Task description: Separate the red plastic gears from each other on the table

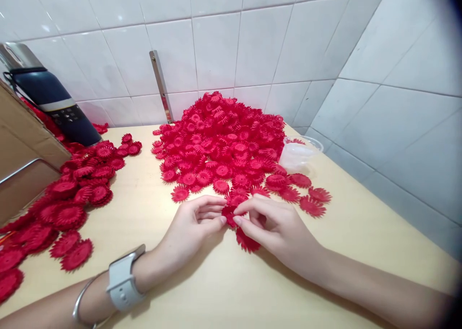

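The discs [222, 146] at twelve o'clock were red. At ten, the bottle [50, 91] was navy, pale-banded.

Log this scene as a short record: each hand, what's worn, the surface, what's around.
Left hand: holding a red toothed piece
Right hand: pinching the same piece
Worn: pale-strapped watch, metal bangle
Surface: pale table
Center: large heap of such pieces
Left side: more red pieces, cardboard box, dark bottle
Right of heap: clear plastic container

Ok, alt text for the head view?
The left hand and right hand hold one red toothed disc over a pale table; ahead lies a heap of similar discs. A clear bowl sits at right, a dark bottle at left.
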Action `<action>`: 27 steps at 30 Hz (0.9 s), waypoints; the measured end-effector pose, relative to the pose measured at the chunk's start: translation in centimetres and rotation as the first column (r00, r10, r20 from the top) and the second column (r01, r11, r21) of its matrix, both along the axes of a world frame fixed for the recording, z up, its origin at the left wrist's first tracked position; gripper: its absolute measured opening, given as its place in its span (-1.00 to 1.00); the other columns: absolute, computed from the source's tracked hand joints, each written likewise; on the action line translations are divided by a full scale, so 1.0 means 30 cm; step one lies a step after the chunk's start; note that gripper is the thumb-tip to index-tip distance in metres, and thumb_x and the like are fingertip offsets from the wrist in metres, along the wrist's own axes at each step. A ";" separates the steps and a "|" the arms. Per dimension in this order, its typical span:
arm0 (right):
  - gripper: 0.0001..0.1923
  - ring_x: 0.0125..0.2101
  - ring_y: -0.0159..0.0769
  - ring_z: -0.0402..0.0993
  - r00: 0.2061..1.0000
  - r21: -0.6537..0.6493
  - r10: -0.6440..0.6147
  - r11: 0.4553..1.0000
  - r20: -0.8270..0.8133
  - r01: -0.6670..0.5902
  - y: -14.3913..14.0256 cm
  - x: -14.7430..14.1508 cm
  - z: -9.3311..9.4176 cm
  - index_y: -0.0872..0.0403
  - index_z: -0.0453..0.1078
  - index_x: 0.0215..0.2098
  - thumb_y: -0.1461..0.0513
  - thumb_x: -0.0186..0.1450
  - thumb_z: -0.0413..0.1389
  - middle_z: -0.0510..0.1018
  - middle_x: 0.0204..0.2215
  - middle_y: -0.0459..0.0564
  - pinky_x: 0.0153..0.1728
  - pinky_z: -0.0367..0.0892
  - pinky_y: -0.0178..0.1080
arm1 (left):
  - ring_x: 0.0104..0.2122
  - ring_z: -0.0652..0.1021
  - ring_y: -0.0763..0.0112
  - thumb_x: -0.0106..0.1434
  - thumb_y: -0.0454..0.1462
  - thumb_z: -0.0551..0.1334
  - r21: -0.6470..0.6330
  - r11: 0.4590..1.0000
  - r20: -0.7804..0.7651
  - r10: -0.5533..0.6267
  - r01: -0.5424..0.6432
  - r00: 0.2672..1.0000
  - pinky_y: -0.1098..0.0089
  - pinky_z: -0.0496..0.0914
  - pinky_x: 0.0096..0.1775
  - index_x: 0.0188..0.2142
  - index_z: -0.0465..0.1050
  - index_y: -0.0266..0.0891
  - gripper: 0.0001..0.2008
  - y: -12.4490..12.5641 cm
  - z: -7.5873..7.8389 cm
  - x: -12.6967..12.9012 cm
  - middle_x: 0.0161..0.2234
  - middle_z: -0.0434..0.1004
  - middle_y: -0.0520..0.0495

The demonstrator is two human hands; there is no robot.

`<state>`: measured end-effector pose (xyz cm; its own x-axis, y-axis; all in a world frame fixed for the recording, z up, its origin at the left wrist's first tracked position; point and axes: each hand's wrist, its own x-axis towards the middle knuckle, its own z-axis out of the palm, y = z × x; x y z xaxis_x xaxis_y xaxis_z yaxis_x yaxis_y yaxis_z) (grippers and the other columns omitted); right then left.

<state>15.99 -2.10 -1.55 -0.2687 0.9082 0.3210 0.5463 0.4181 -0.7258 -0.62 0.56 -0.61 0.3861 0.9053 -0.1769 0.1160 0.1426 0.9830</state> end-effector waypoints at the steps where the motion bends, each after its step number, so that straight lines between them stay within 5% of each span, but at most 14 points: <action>1: -0.90 -0.66 -0.44 0.19 1.000 -0.036 -0.011 0.999 0.010 0.011 0.002 -0.001 0.000 0.07 0.37 -0.46 0.30 0.19 0.03 0.33 -0.71 -0.16 -0.59 0.14 -0.35 | -0.29 0.51 0.36 0.00 -0.42 0.23 0.001 1.000 0.006 -0.002 0.002 1.000 0.35 0.37 -0.17 -0.29 0.42 -0.28 -0.78 0.000 -0.001 0.001 -0.33 0.54 -0.05; 13: -0.86 -0.64 -0.43 0.25 0.995 -0.006 0.016 1.000 0.095 -0.016 0.006 -0.007 -0.002 0.09 0.43 -0.47 0.26 0.18 0.04 0.47 -0.63 -0.10 -0.58 0.13 -0.37 | -0.27 0.52 0.37 0.01 -0.42 0.23 0.040 0.998 0.004 -0.055 0.055 0.998 0.38 0.38 -0.18 -0.27 0.42 -0.27 -0.77 -0.013 -0.009 -0.003 -0.30 0.54 -0.05; 22: -0.85 -0.68 -0.45 0.18 0.997 0.073 0.069 0.995 0.045 -0.072 -0.007 -0.010 0.004 0.08 0.38 -0.55 0.33 0.13 0.01 0.32 -0.75 -0.15 -0.63 0.11 -0.38 | -0.34 0.51 0.39 0.00 -0.44 0.21 0.073 0.995 -0.017 -0.067 0.068 0.998 0.39 0.38 -0.24 -0.31 0.41 -0.28 -0.79 -0.010 -0.012 -0.003 -0.35 0.52 -0.05; 27: -0.90 -0.72 -0.50 0.15 0.983 -0.118 0.086 0.987 -0.160 -0.105 -0.017 -0.001 0.005 0.09 0.32 -0.50 0.29 0.15 0.02 0.29 -0.74 -0.19 -0.68 0.08 -0.41 | -0.40 0.50 0.41 -0.05 -0.49 0.19 0.057 0.993 0.005 -0.100 0.099 0.995 0.40 0.39 -0.32 -0.34 0.39 -0.29 -0.76 -0.014 -0.010 -0.002 -0.41 0.50 -0.02</action>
